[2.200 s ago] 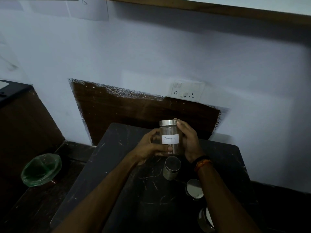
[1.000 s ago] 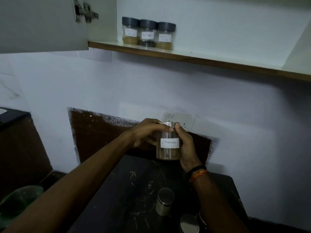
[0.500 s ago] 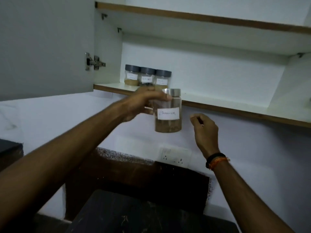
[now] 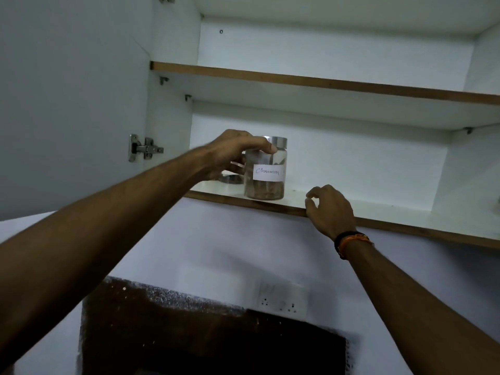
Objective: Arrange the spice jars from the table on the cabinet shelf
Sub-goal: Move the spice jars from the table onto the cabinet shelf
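A clear cinnamon jar (image 4: 266, 174) with a silver lid and a white handwritten label stands upright near the front edge of the lower cabinet shelf (image 4: 378, 212). My left hand (image 4: 235, 151) grips the jar from its left side, thumb across the lid's rim. Behind that hand, part of another jar (image 4: 231, 178) shows on the shelf; the rest is hidden. My right hand (image 4: 328, 209) hovers by the shelf's front edge, right of the cinnamon jar, fingers loosely curled and holding nothing. The table and its remaining jars are out of view.
The open cabinet door (image 4: 73, 104) stands at the left with its hinge (image 4: 144, 148). An upper shelf (image 4: 324, 82) spans above. The lower shelf runs on to the right of the cinnamon jar. A wall socket (image 4: 281, 297) sits below, above a dark brown panel.
My left hand lifted the cinnamon jar up from the table and set it on the lower shelf. My right hand let go of the jar and moved to the shelf's edge.
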### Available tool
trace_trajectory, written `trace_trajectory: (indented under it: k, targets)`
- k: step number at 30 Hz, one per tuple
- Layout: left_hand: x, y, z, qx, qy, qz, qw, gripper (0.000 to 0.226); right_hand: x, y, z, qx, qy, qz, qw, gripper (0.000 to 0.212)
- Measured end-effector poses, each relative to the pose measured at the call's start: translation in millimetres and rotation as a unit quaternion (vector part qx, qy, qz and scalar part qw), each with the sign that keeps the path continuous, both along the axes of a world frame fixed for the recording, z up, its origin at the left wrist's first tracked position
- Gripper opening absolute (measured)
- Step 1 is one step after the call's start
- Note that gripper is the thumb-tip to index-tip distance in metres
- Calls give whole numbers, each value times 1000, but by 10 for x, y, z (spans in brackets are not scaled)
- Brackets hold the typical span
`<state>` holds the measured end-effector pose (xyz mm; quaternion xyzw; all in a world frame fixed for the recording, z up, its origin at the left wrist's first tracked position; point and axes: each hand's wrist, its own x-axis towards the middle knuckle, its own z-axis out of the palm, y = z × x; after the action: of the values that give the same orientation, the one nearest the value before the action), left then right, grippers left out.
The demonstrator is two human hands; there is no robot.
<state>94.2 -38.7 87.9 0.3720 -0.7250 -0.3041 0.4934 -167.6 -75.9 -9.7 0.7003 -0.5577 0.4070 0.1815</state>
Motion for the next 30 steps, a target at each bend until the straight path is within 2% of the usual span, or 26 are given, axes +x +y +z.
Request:
trace_trajectory:
  k: [4, 8, 14, 22, 27, 30]
  targets:
    - [-76, -244, 16, 1, -10, 4, 1000, 47, 16, -195, 6, 29, 4, -15, 999, 28]
    - [-138, -516, 30, -8, -12, -5, 1000, 53, -14, -339, 29, 39, 35, -70, 996, 37]
    - [-253, -983, 43, -21, -4, -2, 1000, 43, -36, -464, 37, 21, 42, -106, 993, 28]
    - [-498, -1571, -50, -14, -65, -12, 998, 63, -10, -513, -69, -47, 55, -159, 985, 39]
    - [-615, -1906, -69, -10, -75, -28, 997, 59, -5, -522, -97, -76, 47, -161, 983, 46]
    - [-610, -2026, 28, -59, -115, -8, 992, 40, -1, -532, -112, -83, 41, -157, 983, 46]
